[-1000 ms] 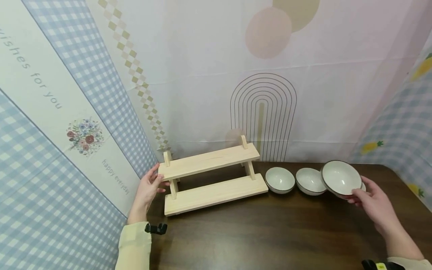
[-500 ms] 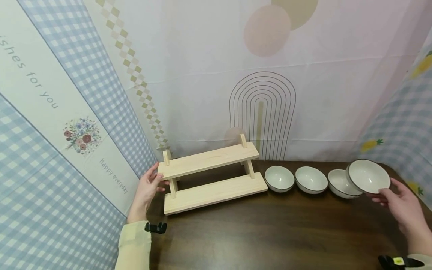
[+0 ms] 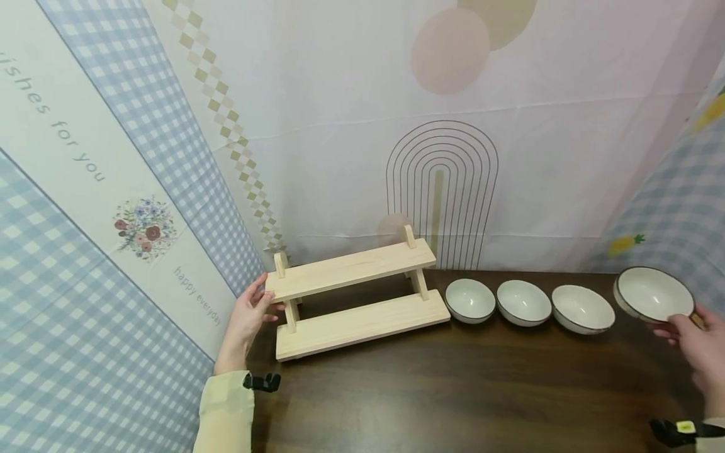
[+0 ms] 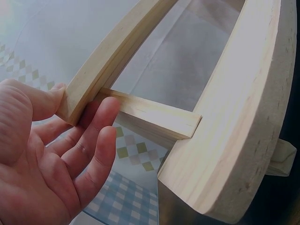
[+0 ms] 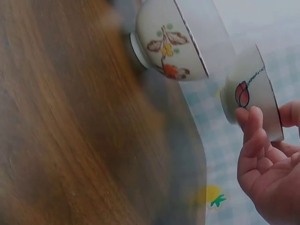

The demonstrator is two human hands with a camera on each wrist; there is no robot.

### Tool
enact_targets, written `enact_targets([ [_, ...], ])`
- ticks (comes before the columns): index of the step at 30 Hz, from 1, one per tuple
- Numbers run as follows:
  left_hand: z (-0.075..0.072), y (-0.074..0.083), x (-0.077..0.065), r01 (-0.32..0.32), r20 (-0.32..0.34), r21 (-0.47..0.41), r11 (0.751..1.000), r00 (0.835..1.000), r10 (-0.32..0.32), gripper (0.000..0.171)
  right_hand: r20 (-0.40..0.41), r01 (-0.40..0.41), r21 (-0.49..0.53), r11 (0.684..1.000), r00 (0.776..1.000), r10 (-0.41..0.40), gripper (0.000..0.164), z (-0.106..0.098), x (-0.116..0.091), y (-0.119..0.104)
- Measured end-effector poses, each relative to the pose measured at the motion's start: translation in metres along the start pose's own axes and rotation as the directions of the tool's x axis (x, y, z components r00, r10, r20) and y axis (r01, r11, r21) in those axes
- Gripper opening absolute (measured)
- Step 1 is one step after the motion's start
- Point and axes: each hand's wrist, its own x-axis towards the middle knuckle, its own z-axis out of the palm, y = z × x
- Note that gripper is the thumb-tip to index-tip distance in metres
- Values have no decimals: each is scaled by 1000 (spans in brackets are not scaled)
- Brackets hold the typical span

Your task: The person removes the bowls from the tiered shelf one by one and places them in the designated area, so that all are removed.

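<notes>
My left hand pinches the left end of the upper board of a two-tier wooden shelf. Thumb above and fingers below that board show in the left wrist view, where the shelf's crossbar runs beside the fingertips. At the far right my right hand holds a white bowl by its dark rim, thumb at the edge and fingers under the side. A red tulip-like flower marks that bowl in the right wrist view. To its left stands another bowl, floral outside.
Two more white bowls stand in the row right of the shelf. The dark wooden table stretches in front. A printed cloth hangs behind, and blue checked cloths hang at both sides.
My right hand has carried its bowl rightward, away from over the row, so the third standing bowl now shows whole. The left hand and the shelf have stayed put.
</notes>
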Motion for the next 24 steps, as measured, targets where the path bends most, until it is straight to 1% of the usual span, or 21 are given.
enact_targets([
  [2,0,-1,0,0,-5,-2,1000,1000,0,64,-21,-28,-23,999,999,27,71,0,2,-1],
  [5,-1,-3,1,6,-12,-2,1000,1000,-6,64,-32,-61,-54,997,998,59,72,-2,3,-1],
  [10,-2,-4,2,18,-16,-3,1000,1000,-18,63,-4,-82,-130,988,997,82,70,-3,5,5],
  [12,-2,-3,2,16,-18,-3,1000,1000,-16,62,14,-102,-143,984,994,105,70,-4,7,8],
  [15,-2,-3,1,10,-26,-12,1000,1000,-10,62,48,-136,-115,984,989,142,69,-5,9,12],
  [17,-3,-3,0,8,-27,-16,1000,1000,-8,63,68,-166,-80,983,983,171,71,-6,10,14],
  [19,-3,-2,-1,9,-29,-19,1000,1000,-10,63,77,-185,-56,981,979,189,71,-6,12,16],
  [21,-4,-2,-2,11,-30,-16,1000,999,-12,63,72,-202,-66,977,976,206,69,-5,12,17],
  [24,-5,-3,-2,9,-30,-5,1000,1000,-9,63,64,-206,-115,972,975,214,70,-3,12,19],
])
